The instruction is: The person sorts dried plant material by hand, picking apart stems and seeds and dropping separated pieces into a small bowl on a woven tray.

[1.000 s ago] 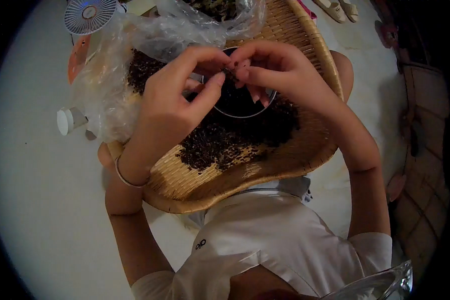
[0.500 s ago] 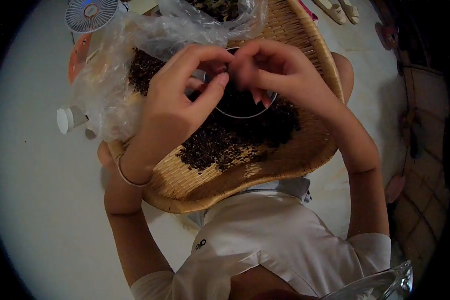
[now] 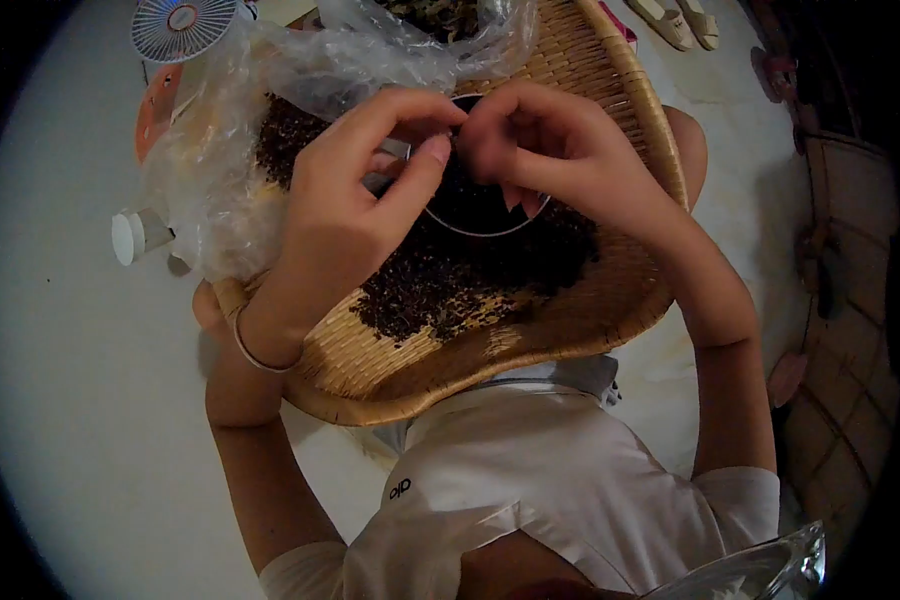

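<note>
Since a second ago, the fingertips of my right hand (image 3: 560, 140) have gone from sharp to blurred, and the thumb of my left hand (image 3: 350, 190) has shifted slightly; both palms are practically where they were.

Left hand: fingers curled, thumb and index finger brought near each other. Whether a piece is pinched there, I cannot tell. Right hand: fingers bent inward, tips just beside those of the left — too blurred for me to tell whether they grip anything.

Directly below both hands sits a round container with a pale rim and dark interior (image 3: 482, 235), partly hidden by my fingers. It stands inside a wide, shallow tan basket of woven strips (image 3: 360, 380) with a raised edge. Loose, dark brown, crumbly material (image 3: 420, 290) lies spread on the weave around the container, chiefly on my side of it; a further patch shows beyond my left hand.

Surroundings: a crumpled sheet of clear plastic (image 3: 220, 190) lies over the basket's left and far side. Past it, at far left, I note a small round white fan (image 3: 182, 28) and a flat orange piece (image 3: 155, 115). A small white cylindrical tub (image 3: 140, 237) lies on the pale floor (image 3: 80, 370).
</note>
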Demonstrator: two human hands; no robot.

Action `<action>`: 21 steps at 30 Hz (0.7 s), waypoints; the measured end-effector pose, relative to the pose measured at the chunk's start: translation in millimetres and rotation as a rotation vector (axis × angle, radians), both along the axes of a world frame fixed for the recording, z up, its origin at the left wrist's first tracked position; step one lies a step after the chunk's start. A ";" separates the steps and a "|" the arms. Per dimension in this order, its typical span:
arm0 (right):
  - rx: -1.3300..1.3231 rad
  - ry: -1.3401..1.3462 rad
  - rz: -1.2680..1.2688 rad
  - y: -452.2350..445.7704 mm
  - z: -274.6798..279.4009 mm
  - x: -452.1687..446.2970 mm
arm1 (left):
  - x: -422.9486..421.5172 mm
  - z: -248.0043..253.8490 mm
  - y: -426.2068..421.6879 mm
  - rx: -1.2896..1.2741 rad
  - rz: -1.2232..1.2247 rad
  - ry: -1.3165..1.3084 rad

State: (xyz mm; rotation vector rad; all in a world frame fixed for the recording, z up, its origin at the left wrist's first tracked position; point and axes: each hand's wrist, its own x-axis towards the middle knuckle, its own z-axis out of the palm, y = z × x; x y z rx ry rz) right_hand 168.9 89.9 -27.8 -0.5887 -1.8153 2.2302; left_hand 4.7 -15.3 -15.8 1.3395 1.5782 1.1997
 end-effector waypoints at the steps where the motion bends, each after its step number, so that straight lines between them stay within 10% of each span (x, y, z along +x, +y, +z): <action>1: 0.000 0.000 0.000 0.3 -0.2 0.1 | -0.1 0.0 0.1 -0.015 0.004 -0.026; 21: 0.004 -0.005 0.007 2.4 -1.7 0.0 | -4.7 2.9 1.4 -0.135 -0.009 -0.210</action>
